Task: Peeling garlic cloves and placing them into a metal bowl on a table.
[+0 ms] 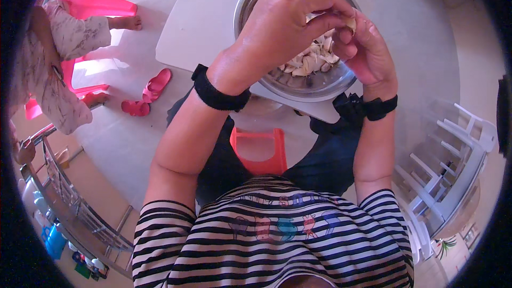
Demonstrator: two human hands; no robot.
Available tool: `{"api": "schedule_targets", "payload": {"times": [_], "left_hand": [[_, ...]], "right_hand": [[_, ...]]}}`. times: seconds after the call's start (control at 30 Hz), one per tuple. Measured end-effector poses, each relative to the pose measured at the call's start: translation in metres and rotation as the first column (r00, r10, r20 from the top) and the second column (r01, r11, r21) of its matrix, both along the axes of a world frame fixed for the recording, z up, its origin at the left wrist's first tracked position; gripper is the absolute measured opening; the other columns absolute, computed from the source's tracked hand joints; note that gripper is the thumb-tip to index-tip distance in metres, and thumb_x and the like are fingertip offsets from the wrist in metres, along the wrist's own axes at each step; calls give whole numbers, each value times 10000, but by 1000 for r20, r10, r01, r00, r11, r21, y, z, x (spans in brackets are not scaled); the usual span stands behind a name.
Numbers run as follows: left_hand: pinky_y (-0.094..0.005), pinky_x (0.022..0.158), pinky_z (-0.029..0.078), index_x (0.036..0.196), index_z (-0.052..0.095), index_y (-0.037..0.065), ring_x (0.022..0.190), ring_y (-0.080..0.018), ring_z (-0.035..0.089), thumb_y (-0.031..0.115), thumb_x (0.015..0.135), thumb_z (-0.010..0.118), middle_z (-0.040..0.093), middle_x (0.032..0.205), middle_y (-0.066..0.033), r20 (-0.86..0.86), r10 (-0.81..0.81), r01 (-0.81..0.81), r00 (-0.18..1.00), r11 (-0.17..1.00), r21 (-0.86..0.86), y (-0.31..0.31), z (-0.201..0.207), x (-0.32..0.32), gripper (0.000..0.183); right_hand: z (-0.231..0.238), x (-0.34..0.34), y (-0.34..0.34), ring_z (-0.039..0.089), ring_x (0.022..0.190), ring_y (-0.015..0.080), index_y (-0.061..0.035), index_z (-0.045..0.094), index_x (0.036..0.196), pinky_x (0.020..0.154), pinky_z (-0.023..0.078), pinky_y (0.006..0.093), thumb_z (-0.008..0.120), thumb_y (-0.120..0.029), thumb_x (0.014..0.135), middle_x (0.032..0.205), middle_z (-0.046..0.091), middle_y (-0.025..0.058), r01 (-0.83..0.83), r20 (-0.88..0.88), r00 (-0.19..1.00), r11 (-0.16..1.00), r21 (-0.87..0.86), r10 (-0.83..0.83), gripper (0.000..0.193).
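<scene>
My left hand (290, 18) and my right hand (369, 48) meet above a round metal bowl (320, 95). Between their fingertips is a small pale piece that looks like a garlic clove (350, 24), pinched from both sides. Below the hands, several whitish garlic cloves (306, 65) with bits of skin lie in the bowl. My left hand and wrist cover much of the bowl's left side. Each of my wrists wears a black strap.
The bowl stands on a white table (200, 26) before my knees. A red plastic stool (260, 152) shows between my legs. To the left, a person (80, 37) sits by a pink chair (88, 0), with pink slippers (156, 85) on the floor. White chairs (448, 165) stand right.
</scene>
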State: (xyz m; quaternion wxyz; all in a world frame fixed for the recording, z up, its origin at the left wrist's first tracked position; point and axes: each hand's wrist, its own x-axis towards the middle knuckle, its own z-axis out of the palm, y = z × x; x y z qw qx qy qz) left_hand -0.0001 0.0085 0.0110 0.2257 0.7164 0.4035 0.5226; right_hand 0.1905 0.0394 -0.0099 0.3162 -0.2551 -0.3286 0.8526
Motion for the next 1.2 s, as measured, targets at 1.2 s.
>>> {"api": "schedule_targets", "payload": {"times": [1.2], "left_hand": [[-304,688,518,900,699,55,787,-223,645,46,749,693,657,882,-83,-89,60,-54,994,996,71,0,-1,-1,152]], "right_hand": [[-2,-1,1,525,643,65,-16,548,1143,558,437,169,619,-193,902,857,609,40,-1,-83,997,1000,2,1,307]]}}
